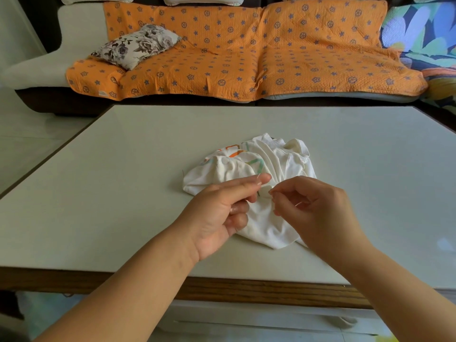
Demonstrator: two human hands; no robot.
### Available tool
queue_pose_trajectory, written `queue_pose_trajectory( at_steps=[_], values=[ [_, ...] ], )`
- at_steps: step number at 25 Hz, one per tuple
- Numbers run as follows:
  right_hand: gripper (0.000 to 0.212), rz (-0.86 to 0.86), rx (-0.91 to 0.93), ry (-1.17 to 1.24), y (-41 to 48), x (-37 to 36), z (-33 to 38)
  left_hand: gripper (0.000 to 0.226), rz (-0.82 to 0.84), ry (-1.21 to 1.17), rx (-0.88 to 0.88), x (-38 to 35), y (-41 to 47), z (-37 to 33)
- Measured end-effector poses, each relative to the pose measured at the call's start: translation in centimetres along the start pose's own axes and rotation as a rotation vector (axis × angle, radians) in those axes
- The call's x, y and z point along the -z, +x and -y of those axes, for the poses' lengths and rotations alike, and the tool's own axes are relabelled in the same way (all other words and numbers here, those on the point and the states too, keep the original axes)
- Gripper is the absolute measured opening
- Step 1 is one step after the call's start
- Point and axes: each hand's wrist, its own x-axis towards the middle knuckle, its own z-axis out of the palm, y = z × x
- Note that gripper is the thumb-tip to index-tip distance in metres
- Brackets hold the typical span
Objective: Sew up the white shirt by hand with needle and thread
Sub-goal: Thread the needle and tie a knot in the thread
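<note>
1. The white shirt [259,169] is seen bunched on the counter [123,169].
2. A needle [258,178] appears pinched in the left hand [222,208].
3. The right hand [308,203] is closed, seemingly on thread too fine to confirm.
4. Threading or an early stitch is judged underway; thread must be drawn taut next.

Two hands [217,213] [318,206], one white shirt [276,159], one table [123,169], one pillow [138,45], seemingly one needle [258,177].

shirt [259,174] on table [123,169] ctr | both hands at its near edge | sofa [222,58] behind table
</note>
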Motion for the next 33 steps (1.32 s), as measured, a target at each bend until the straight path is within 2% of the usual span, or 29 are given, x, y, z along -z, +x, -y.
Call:
queue_pose_trajectory(
  at_steps=[2,5,8,11,13,16,18,23,29,33],
  values=[
    [0.012,-0.01,0.055,0.001,-0.1,-0.2,-0.1,0.019,-0.045,0.301,-0.131,-0.2,-0.4,0.0],
    [0.011,-0.008,0.041,0.035,0.1,0.0,-0.2,0.015,-0.112,0.7,-0.377,-0.2,-0.4,0.4],
    [0.009,-0.003,0.055,0.022,0.1,-0.1,0.1,0.013,-0.145,0.85,-0.51,0.0,-0.1,0.7],
    [0.007,0.003,0.053,0.015,0.1,0.0,0.1,0.011,-0.146,0.88,-0.506,0.2,0.1,1.0],
    [0.009,0.063,-0.102,0.164,0.3,0.3,0.4,0.008,-0.114,0.799,-0.417,0.4,0.2,1.1],
    [0.022,0.256,-0.407,0.547,1.1,1.0,0.3,0.013,-0.024,0.498,-0.224,0.5,0.2,0.9],
    [0.023,0.377,-0.47,0.626,1.4,1.3,0.1,0.015,0.041,0.391,-0.163,0.4,0.1,0.6],
    [0.019,0.395,-0.443,0.604,1.5,1.7,0.2,0.017,0.106,0.39,-0.143,0.7,0.1,0.3],
    [0.009,0.367,-0.359,0.328,1.4,1.9,1.0,0.013,0.12,0.497,-0.124,0.8,-0.1,0.2],
    [0.013,0.311,-0.28,0.141,0.9,1.5,1.2,0.013,0.113,0.525,-0.115,0.9,-0.1,0.2]
  ],
)
